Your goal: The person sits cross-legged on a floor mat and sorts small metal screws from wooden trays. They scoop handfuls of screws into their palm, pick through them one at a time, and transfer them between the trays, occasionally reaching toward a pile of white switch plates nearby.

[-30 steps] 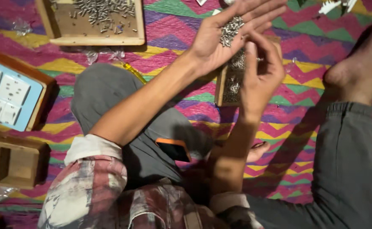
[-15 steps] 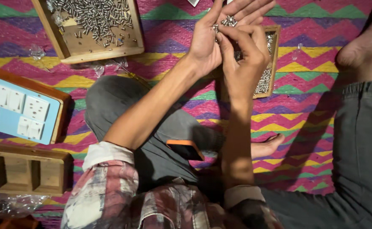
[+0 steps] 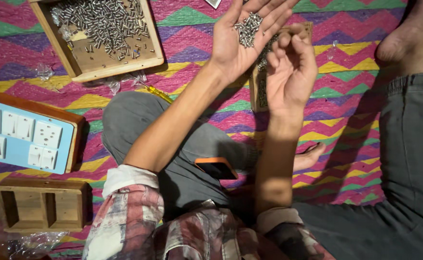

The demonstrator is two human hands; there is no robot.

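Note:
My left hand (image 3: 235, 53) is raised palm up with the fingers spread, and a small heap of silver screws (image 3: 248, 29) lies in the palm. My right hand (image 3: 291, 70) hovers just to the right and a little lower, with its fingers curled and the thumb close to the fingertips. Whether it pinches a screw is too small to tell. Under both hands sits a narrow wooden tray (image 3: 258, 94) with more screws, mostly hidden by the hands.
A large wooden tray (image 3: 117, 70) with several loose screws stands at the upper left. A blue switch panel in a wooden frame (image 3: 26, 139) and a hollow wooden box (image 3: 42, 204) lie at the left. A yellow screwdriver (image 3: 156, 91), an orange-edged phone (image 3: 216, 168), and a bare foot (image 3: 409, 43) rest around my knees.
My right hand has drawn back from the left palm, down and to the right. The left hand has opened flatter, showing the screws.

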